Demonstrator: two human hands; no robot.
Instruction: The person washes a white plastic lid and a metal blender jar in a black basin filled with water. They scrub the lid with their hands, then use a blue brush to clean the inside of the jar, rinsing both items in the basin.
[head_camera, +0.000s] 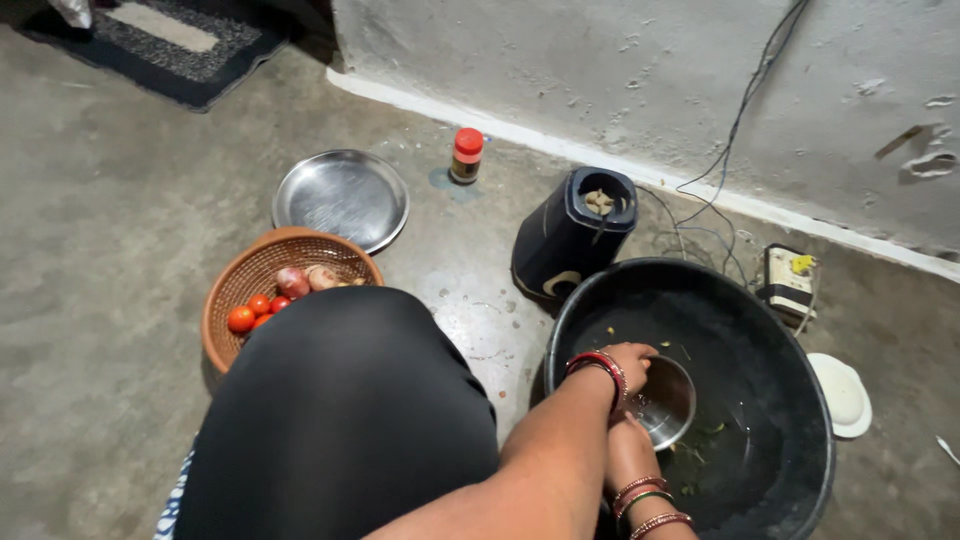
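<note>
Jar: a small round shiny steel jar (665, 402) lies inside the big black round plastic tub (790, 340), near the tub's left side. It is tipped over, so its open mouth faces up and toward the camera. Its long way runs from the hands out toward the middle of the tub.
Left hand: the left hand (632, 362) sits on the jar's top left rim. Its fingers are bent and closed on the rim. Red bangles are on this wrist.
Right hand: the right hand (628, 448) is low at the jar's near side, touching it. I cannot tell if its fingers are apart or together, as the jar and the other arm hide them. Red, green and gold bangles are on this wrist.
Tub: it stands on the grey floor (100, 230). Small green bits lie wet on its dark bottom.
In the way: the person's knee in black cloth (340, 410) fills the low middle and hides part of the basket.
Mixer base: a dark blue mixer base (572, 235) stands just beside the tub's far rim, near the wall.
Basket: a round brown woven basket (255, 280) holds red tomatoes (255, 312) and onions (305, 279), well apart from the tub.
Plate: a round steel plate (342, 198) lies just behind the basket.
Bottle: a small bottle with a red cap (466, 155) stands near the plate.
Lid: a white round lid (842, 395) lies just beside the tub's right rim.
Plug box: a white plug box with wires (788, 282) sits by the wall.
</note>
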